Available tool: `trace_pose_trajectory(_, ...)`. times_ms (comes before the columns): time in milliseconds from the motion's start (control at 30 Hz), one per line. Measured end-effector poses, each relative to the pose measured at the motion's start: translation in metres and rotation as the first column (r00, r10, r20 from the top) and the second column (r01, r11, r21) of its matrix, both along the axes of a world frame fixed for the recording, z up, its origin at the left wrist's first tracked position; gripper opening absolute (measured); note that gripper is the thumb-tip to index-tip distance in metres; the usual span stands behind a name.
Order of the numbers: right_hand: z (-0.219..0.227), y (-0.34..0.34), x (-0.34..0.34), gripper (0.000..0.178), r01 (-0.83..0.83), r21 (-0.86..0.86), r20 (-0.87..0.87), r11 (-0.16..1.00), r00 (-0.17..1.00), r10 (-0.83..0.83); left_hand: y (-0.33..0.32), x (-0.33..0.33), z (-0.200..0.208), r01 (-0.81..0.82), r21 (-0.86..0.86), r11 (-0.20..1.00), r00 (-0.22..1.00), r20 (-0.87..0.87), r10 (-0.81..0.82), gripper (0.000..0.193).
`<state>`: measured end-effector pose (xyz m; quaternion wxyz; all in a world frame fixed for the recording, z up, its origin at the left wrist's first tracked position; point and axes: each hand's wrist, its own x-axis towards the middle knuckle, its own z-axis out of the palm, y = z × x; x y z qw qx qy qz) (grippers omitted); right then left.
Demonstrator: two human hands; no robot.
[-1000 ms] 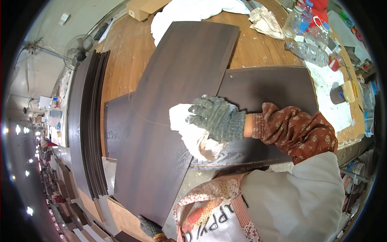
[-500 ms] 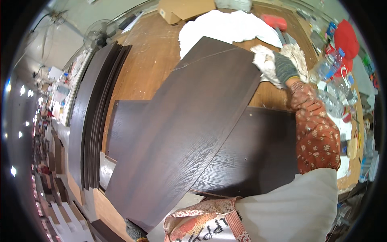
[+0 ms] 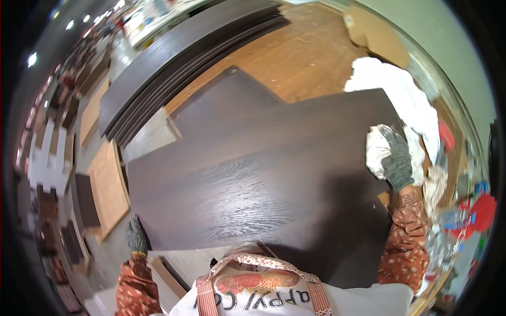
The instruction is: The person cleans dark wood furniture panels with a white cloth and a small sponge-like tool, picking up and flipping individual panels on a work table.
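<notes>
A long dark-brown wood-grain panel (image 3: 263, 174) lies crosswise in front of me, over another dark panel (image 3: 221, 108). My left hand (image 3: 136, 235), in a dark grey knit glove, grips its near left corner; the fingers are partly hidden by the edge. Towards the panel's right end, my gloved right hand (image 3: 398, 160) is closed on a crumpled white rag (image 3: 376, 152) against the surface. A second, stained rag (image 3: 435, 187) rests to the right of that hand.
Several dark panels (image 3: 184, 47) are stacked on edge at the far left. White cloth (image 3: 395, 79) covers part of the brown worktable (image 3: 311, 47). Beyond it are a cardboard piece (image 3: 377, 34) and a red object (image 3: 446, 136). Clear plastic bottles (image 3: 456, 218) stand at right.
My right hand has come from the rags beside the panel onto its surface with a rag. The view has turned, and the panel now lies more crosswise; my left hand stays at its corner.
</notes>
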<state>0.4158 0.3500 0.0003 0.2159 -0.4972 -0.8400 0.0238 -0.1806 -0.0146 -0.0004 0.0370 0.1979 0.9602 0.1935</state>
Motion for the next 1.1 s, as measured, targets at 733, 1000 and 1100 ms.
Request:
trace_pose_trajectory(733,0.003,-0.077,-0.522,0.064,-0.776,0.035,0.171,0.63,0.626,0.761,-0.027,-0.06,0.009,0.423,0.167,0.891,0.812,0.368,-0.454,0.067)
trace_pose_trajectory(1000,0.01,-0.162,-0.671,0.052,-0.809,0.019,0.031,0.587,0.587,0.809,-0.029,-0.076,0.004,0.46,0.528,0.714,0.524,0.487,-0.699,0.058)
trace_pose_trajectory(1100,-0.009,-0.156,-0.688,0.049,-0.802,0.24,-0.169,0.547,0.521,0.837,-0.027,-0.088,-0.005,0.375,0.717,0.587,0.228,0.543,-0.808,0.043)
